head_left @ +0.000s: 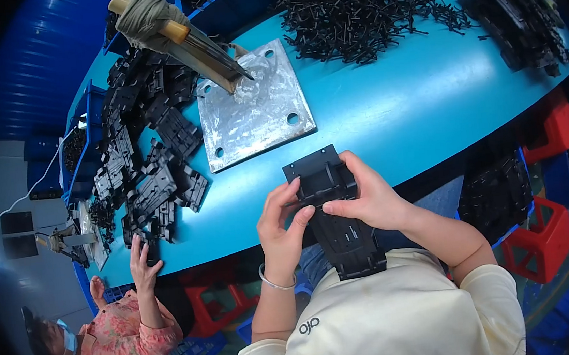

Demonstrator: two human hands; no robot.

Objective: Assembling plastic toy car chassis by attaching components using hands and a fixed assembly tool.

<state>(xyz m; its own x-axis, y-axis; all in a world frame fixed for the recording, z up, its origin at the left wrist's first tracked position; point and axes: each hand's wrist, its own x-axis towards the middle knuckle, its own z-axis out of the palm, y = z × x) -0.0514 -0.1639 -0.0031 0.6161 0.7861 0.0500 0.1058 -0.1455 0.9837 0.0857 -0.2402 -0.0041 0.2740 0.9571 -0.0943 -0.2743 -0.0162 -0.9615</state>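
Between my hands is a long black molded plastic part (pixel 345 237), held in front of my body just off the table's near edge. Its flat plate end with small holes points toward the table, and its lower end comes close to my shirt. My left hand (pixel 281 229) grips its left side, thumb near the middle. From the other side my right hand (pixel 372 196) clasps the upper part, and its thumb lies across the middle close to my left thumb. Whether a smaller piece sits under the thumbs is hidden.
A metal plate (pixel 258 118) with corner holes carries a cloth-wrapped post (pixel 178 34). Piles of black plastic parts (pixel 155 183), thin black pieces (pixel 351 17) and long strips (pixel 519 21) lie on the blue table (pixel 401 105). At left sits a co-worker (pixel 124 326); red stools (pixel 540 238) stand at right.
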